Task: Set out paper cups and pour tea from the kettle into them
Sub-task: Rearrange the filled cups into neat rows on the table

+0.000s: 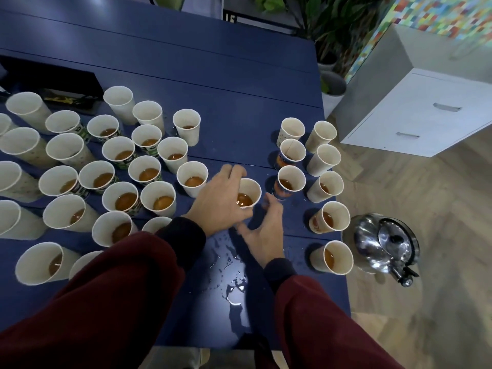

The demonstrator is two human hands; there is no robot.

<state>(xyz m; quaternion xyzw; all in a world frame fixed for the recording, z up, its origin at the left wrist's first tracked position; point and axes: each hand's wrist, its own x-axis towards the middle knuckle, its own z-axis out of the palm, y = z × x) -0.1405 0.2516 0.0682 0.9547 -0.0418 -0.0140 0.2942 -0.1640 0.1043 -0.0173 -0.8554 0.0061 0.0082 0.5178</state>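
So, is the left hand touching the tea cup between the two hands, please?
Touching. The head view shows the left hand with its fingers and thumb curled round the cup.

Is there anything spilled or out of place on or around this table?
Yes. A puddle of liquid, with scattered drops beyond it, lies on the blue table near its front edge. The kettle is also not on the table: it stands past the right edge, apparently on the floor.

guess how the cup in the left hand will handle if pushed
The cup is thin paper, so it likely dents if the left hand squeezes. Holding little tea, it is probably light and tippy. Spills on the table may let it slide.
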